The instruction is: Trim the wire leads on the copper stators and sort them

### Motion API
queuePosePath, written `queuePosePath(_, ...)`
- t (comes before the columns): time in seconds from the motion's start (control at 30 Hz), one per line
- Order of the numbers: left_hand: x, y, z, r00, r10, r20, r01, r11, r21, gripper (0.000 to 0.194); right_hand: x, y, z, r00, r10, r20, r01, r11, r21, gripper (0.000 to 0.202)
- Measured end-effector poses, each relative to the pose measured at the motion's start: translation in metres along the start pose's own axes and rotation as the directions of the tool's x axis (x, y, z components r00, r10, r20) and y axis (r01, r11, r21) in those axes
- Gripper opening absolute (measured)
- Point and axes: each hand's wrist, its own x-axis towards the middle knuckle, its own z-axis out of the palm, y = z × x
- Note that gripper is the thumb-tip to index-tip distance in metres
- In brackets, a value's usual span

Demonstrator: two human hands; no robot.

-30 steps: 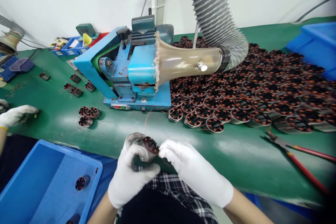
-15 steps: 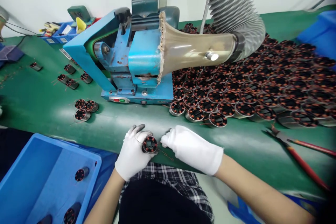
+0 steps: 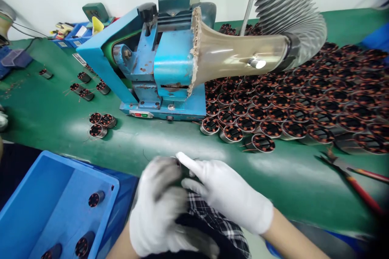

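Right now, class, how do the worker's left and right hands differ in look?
The left hand is blurred; the right hand is sharper. Grey patches show on the left hand's glove, while the right hand's looks mostly white. More forearm shows behind the right hand than the left hand. Both wear white gloves.

Left hand [image 3: 158,206] (blurred) is beside the right hand [image 3: 227,194].

White gloves [image 3: 226,190], grey-smudged left fingers [image 3: 166,175], bare forearms [image 3: 291,232], black top [image 3: 190,221], black-and-white plaid cloth [image 3: 235,232]

No lettering can be read, the labels [image 3: 62,43] on the blue bins [image 3: 86,40] being too small
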Motion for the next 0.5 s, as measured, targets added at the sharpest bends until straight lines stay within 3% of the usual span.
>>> queuePosePath(0.07, 0.014, -0.004, 0.004, 0.952, 0.014, 0.306, 0.000, 0.999, -0.045, 0.088, 0.006, 0.000, 0.012, 0.994, 0.062, 0.090, -0.065, 0.997, 0.030, 0.040)
queuePosePath(0.17, 0.023, -0.023, 0.014, 0.829, -0.196, 0.523, 0.208, 0.977, 0.036, 0.082, 0.006, 0.005, 0.022, 0.980, 0.172, 0.096, -0.184, 0.974, 0.135, 0.033)
queuePosePath(0.27, 0.016, -0.038, 0.022, 0.774, -0.219, 0.594, 0.258, 0.966, 0.018, 0.067, 0.001, 0.008, 0.027, 0.971, 0.238, 0.038, -0.238, 0.921, 0.308, 0.021)
queuePosePath(0.4, 0.005, -0.033, 0.026, 0.793, -0.276, 0.544, 0.304, 0.952, 0.040, 0.058, 0.003, 0.011, 0.029, 0.953, 0.303, 0.024, -0.256, 0.758, 0.600, 0.024)
queuePosePath(0.5, 0.004, -0.025, 0.029, 0.801, -0.287, 0.526, 0.308, 0.950, 0.050, 0.047, -0.005, 0.019, 0.018, 0.923, 0.384, 0.016, -0.273, 0.627, 0.729, 0.022)
